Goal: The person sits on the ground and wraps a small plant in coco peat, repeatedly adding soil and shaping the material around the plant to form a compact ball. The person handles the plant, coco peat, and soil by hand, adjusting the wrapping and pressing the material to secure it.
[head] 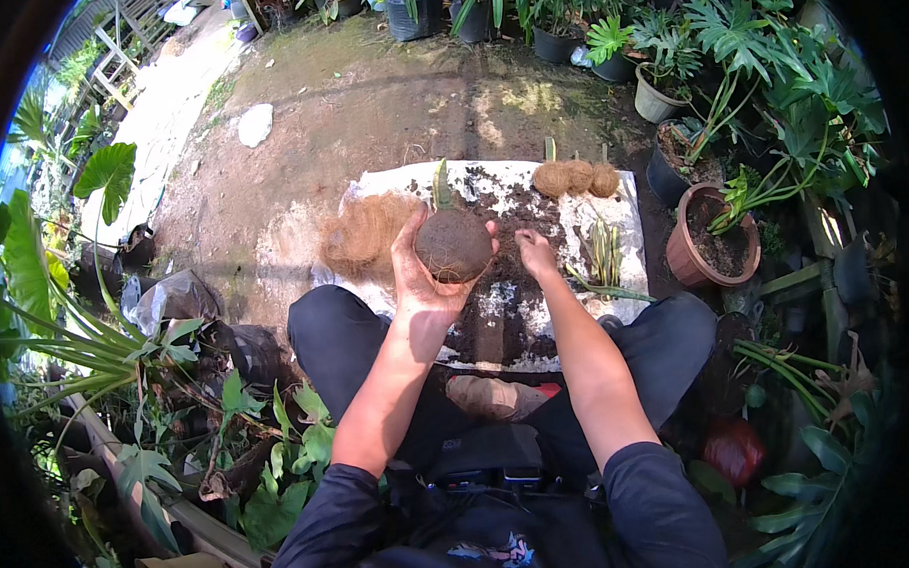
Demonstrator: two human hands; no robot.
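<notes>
In my left hand [428, 285] rests a round brown ball of soil [453, 245], fingers and thumb spread around its sides. A few coir fibres cling to its lower face. A short, pale-edged snake plant leaf cutting [441, 185] stands up behind the ball's top. My right hand [534, 251] is a little to the right, apart from the ball, its fingers curled in. Nothing can be made out in it, though a thin strand could be too fine to see. Beneath both hands, dark loose soil [494, 335] is scattered over a white sheet [627, 240].
Loose coconut fibre [366, 231] is heaped at the sheet's left. Several fibre-wrapped balls [577, 178] with leaf cuttings line its far right. Bare snake plant cuttings [603, 249] lie below them. A terracotta-coloured pot [712, 237] stands at the right, and leafy plants border both sides.
</notes>
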